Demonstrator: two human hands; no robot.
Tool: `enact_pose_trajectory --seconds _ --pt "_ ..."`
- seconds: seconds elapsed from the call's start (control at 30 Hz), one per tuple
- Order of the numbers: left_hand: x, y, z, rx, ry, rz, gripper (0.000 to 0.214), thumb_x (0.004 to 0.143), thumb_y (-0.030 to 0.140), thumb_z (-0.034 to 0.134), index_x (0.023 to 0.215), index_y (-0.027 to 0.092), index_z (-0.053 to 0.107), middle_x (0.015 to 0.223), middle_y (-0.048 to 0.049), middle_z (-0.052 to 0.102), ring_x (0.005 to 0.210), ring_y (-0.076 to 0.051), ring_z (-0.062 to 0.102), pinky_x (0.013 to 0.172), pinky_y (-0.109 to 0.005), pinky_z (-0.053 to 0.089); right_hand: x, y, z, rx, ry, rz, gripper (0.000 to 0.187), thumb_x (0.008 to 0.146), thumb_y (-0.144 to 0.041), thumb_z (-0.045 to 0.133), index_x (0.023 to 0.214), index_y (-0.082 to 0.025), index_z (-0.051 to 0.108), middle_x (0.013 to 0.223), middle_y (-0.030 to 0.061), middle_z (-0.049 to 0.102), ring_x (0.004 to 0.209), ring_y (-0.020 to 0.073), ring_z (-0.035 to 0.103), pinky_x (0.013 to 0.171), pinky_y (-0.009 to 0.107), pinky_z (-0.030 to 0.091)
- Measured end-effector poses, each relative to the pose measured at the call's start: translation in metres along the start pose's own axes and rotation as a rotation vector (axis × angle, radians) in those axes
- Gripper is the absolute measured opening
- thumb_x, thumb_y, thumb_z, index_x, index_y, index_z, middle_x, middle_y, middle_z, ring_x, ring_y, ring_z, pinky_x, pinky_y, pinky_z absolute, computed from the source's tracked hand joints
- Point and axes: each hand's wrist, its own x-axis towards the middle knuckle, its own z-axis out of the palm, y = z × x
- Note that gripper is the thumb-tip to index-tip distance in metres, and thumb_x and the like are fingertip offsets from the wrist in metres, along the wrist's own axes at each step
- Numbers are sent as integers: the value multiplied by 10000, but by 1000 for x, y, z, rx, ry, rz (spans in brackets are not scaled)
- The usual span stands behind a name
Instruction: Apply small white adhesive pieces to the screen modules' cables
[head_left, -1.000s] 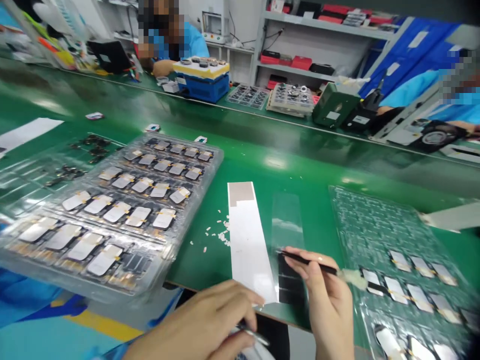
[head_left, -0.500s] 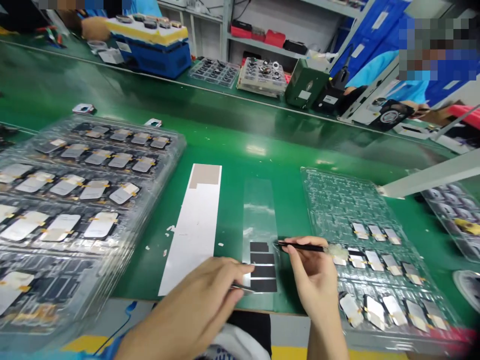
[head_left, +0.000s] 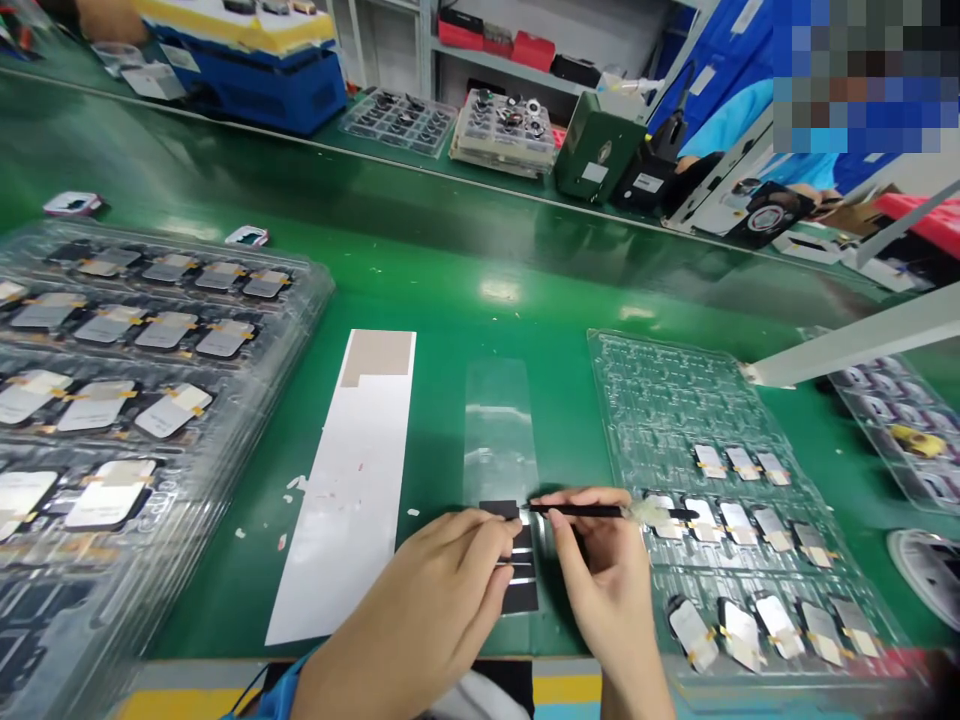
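Observation:
A clear plastic strip (head_left: 496, 430) lies on the green table, with several dark rectangular pieces (head_left: 520, 597) in a column on its near part. My left hand (head_left: 450, 580) is closed over the strip's left side, fingertips at the upper dark pieces. Between its fingers sits a thin metal tool, mostly hidden now. My right hand (head_left: 607, 555) pinches a slim black pen-like tool (head_left: 585, 510) with pale wrapping round its rear part. The tool's tip points left, beside the right edge of the top dark piece. Left of the strip lies a long white sheet (head_left: 345, 500) with a beige patch at its top.
Stacked clear trays (head_left: 300, 290) of small screen-like parts fill the left. A clear tray (head_left: 652, 390) with several such parts stands at right, under a white bar (head_left: 862, 335). Small scraps (head_left: 292, 485) lie beside the sheet. Boxes, trays and a person's sleeve (head_left: 727, 115) are behind.
The view has shifted, so the table things sit further left. My left hand has moved up the strip to the upper dark pieces, near the right hand's tool tip.

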Motion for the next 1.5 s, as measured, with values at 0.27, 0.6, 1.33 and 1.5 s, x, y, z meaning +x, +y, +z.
enact_pose_trajectory --seconds 0.27,0.6,1.33,1.5 --pt "0 -3 1 -62 1 -22 184 1002 150 342 1110 218 473 1088 -87 611 1053 -283 592 878 -488 529 0 6 0 6 44 -16 145 905 -210 660 1009 -213 560 991 37 621 882 155 698 784 275 595" --pt "-6 -3 0 -323 246 -73 127 1018 168 368 1024 238 474 1094 -49 567 1051 -192 563 904 -336 482 -2 -16 2 292 258 142 207 892 -242 694 1005 -241 520 889 20 707 857 196 743 792 305 619" --pt "0 -10 -6 -236 362 -99 297 986 155 394 1250 227 510 1046 -54 665 926 -196 655 789 -325 531 -6 -53 67 315 217 -243 230 931 -60 514 1012 -267 454 870 3 630 829 151 704 772 342 648" --pt "-3 -11 -6 -211 347 -126 459 1016 213 352 1471 258 386 1046 -67 613 929 -217 636 786 -377 538 -5 -51 75 298 230 -275 221 935 -63 515 1003 -259 439 873 -3 629 850 162 713 784 368 640"
